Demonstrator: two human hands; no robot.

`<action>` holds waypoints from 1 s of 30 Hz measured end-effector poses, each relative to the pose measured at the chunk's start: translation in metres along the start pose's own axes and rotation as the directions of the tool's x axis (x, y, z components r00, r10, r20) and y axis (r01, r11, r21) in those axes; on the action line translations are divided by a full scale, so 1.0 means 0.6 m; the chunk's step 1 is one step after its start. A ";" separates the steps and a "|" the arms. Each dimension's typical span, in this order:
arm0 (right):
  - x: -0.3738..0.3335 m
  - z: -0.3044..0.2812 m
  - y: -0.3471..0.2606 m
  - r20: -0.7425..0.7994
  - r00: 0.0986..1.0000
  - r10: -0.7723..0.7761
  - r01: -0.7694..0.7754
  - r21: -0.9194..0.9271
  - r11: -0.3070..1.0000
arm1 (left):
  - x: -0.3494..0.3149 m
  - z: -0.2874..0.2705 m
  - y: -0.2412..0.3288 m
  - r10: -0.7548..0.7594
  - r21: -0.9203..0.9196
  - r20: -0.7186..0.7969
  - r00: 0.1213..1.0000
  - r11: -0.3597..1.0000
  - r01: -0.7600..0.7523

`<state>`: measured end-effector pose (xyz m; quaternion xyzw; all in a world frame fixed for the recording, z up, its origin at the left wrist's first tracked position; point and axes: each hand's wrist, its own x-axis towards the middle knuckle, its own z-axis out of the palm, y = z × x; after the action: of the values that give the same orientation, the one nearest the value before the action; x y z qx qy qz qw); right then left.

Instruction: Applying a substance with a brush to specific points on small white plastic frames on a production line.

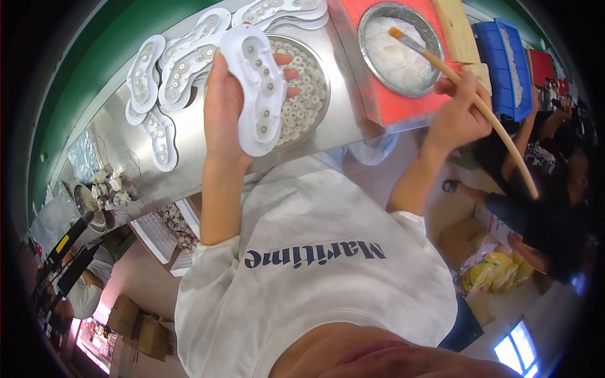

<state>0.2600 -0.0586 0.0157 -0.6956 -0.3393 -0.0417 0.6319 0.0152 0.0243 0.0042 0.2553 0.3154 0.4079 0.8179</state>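
A white, curved plastic housing [247, 113] with several small round metal pins along its recess rests in my left hand [220, 104]. The thumb is against one edge, and fingertips show past the other. My right hand [463, 116] grips the wooden handle of a long brush [504, 138]. Its tan bristles point up and left, over a metal bowl [370, 74] of whitish, grease-like paste [392, 60]; whether they touch the paste I cannot tell. Behind the housing is a round metal pan [326, 75] full of small white gears [307, 94], partly hidden by my left hand.
More white housings [144, 72] lie overlapped on the metal table [189, 135] at far left. The paste bowl stands on a red surface [397, 110]. A blue bin [495, 69] is at far right, near other people [554, 176]. A white tray [154, 236] sits below the table.
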 end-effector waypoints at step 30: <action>-0.138 0.057 -0.112 0.596 0.803 0.005 -0.323 0.428 0.844 | -0.006 -0.008 0.037 0.205 -0.215 0.013 0.979 0.956 -0.197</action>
<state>0.1489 -0.0640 0.0258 -0.5106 -0.4480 0.3175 0.6617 -0.0013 0.0338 0.0167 0.2041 0.2280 0.5158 0.8002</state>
